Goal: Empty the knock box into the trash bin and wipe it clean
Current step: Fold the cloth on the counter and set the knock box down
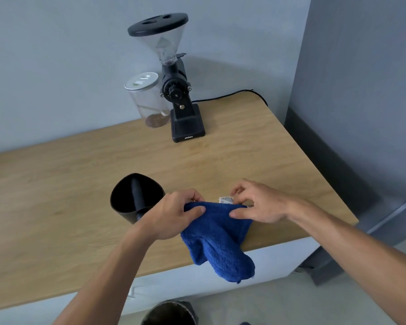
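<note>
A black knock box [131, 198] with a bar across its mouth stands upright on the wooden countertop [56, 195]; its inside looks dark and bare. Just right of it, both hands hold a blue cloth [218, 240] above the counter's front edge. My left hand [174, 214] pinches the cloth's top left corner and partly covers the knock box's right side. My right hand [256, 202] pinches the top right corner beside a white label [226, 200]. The cloth hangs down past the counter edge. A dark trash bin [169, 313] shows on the floor at the bottom.
A black coffee grinder [178, 95] with a clear hopper stands at the back by the wall, its cable [232, 95] running right. A clear lidded jar [148, 102] stands left of it. A grey wall and dark skirting lie right of the counter.
</note>
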